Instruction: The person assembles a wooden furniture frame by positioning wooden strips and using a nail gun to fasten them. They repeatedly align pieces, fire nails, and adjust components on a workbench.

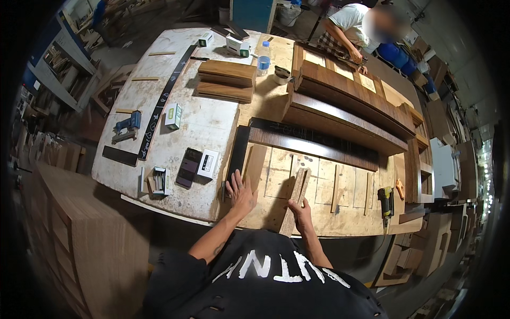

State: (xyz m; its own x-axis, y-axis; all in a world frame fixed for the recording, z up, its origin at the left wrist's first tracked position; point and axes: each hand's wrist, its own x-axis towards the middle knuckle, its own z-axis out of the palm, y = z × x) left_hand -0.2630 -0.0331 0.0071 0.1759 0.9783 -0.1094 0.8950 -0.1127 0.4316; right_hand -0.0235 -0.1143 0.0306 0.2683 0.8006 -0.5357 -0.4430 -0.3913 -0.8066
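My left hand (243, 196) lies with fingers spread on the near end of a narrow wood-faced board (256, 162), beside a black strip (238, 151). My right hand (302, 213) is closed round a rough wooden strip (295, 198), which points away from me and seems to be made of two layers. Beyond both hands, a long dark board (313, 141) with chalk-like marks on its back edge lies across the table. Farther off stand long brown wooden profiles (348, 119). Thin sticks (334, 189) rest on the tabletop right of my right hand.
A nail gun (385, 204) with a hose lies at the right, and a blue stapler (127, 126) at the left. A phone (188, 167), small boxes (172, 116), a water bottle (263, 58) and stacked wood blocks (226, 80) share the table (204, 119). Another person (345, 32) works at the far right.
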